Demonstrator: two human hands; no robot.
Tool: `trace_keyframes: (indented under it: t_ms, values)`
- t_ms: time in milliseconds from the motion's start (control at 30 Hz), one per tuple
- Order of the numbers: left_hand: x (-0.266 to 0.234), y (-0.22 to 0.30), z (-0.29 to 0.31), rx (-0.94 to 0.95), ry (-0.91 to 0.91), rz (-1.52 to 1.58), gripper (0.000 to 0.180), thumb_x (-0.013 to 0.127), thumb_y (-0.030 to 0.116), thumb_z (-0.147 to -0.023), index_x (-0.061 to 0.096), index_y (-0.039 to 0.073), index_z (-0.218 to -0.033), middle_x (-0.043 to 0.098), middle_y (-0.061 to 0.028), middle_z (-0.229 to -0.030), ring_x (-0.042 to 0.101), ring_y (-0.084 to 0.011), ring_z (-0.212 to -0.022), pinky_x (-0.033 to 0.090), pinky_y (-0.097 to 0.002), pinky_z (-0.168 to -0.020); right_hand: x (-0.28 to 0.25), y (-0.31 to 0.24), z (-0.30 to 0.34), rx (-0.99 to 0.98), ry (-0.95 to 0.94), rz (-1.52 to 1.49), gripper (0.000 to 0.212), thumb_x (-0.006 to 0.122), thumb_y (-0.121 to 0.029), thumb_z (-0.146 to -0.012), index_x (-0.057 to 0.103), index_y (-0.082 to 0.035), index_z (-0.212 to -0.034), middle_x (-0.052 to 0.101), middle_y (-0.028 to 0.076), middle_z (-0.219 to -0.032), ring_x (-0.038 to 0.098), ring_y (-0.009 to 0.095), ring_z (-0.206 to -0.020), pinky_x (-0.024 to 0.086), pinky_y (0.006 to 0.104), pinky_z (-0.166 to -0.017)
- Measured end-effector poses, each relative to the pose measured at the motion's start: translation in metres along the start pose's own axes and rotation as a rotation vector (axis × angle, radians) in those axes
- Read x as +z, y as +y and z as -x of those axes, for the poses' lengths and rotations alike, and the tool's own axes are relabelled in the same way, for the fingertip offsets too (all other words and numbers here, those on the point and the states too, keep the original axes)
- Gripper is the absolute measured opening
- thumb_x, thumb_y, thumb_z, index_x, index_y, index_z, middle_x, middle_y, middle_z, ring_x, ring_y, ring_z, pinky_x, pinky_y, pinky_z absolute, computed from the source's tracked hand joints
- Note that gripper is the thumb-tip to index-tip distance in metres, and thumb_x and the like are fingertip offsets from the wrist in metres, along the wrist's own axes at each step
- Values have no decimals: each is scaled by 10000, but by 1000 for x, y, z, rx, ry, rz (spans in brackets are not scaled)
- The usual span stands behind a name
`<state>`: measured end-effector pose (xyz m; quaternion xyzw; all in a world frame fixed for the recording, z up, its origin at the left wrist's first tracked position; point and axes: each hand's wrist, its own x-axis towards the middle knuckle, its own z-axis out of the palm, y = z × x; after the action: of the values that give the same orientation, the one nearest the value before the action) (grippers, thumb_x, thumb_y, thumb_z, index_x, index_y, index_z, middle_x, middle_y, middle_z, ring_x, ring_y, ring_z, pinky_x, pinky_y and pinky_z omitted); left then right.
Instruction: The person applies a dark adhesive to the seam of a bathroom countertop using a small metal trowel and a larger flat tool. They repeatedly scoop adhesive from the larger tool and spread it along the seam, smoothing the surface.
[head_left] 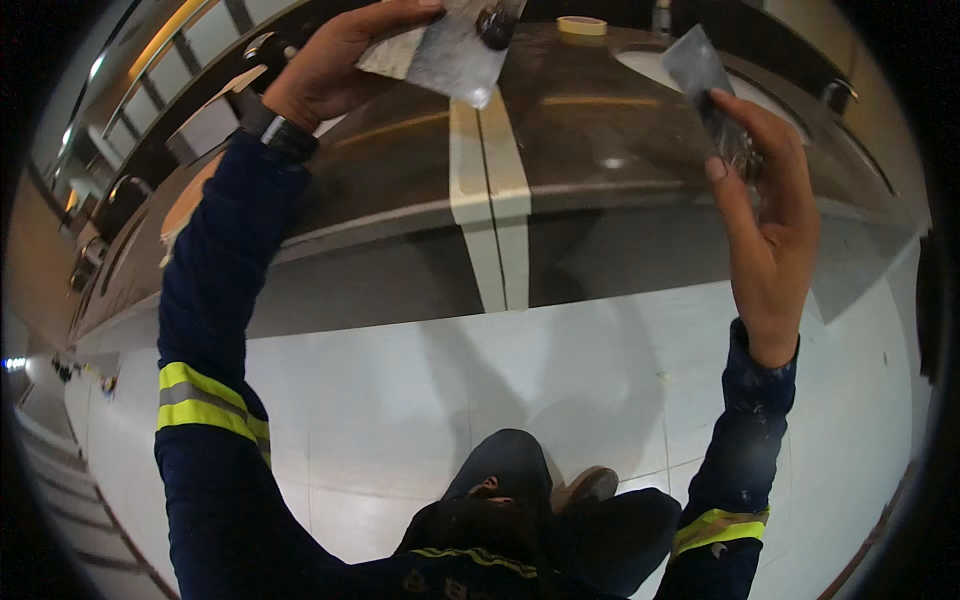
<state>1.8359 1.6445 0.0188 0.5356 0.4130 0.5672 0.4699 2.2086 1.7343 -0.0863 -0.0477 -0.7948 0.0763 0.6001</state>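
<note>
My left hand [335,65] is raised over the dark countertop [640,140], its fingers closed on the edge of a flat, grey, whitish-smeared plate [445,55]. On that plate sits a dark, glossy lump of paste [496,26]. Higher up at the right, my right hand [772,200] grips a scraper [700,75] with a flat grey blade tilted upward. Its handle is mostly hidden by my fingers. Between the hands, two pale strips of masking tape [500,185] flank a dark seam in the countertop and run down over its front face. Neither tool touches the countertop.
A roll of yellowish tape [582,26] lies farther back on the countertop, by a white sink basin [650,66]. A dark tap [840,95] stands at the right, another [270,48] behind my left hand. White floor tiles [380,400] lie below, with my bent legs [620,535].
</note>
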Motion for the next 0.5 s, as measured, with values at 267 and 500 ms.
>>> trace_keyframes:
  t_ms: [267,500]
  values:
    - [46,6,24,27,-196,-496,626,732,364,-939,525,-36,-1372,684,-108,-1185,728,-167,-1016,600,-316,-938,-19,-92,-2,82,-212,343,501,642,61,-838,743,-166,-1273,591,161,-1292,635,279,-1111,574,373,-864]
    - [50,2,35,93,-267,-501,513,733,341,-951,622,-33,-1284,721,-120,-1153,743,-177,-1004,595,-304,-942,5,-134,-9,101,-242,403,517,648,94,-814,750,-162,-1252,606,163,-1226,649,295,-1056,563,388,-857]
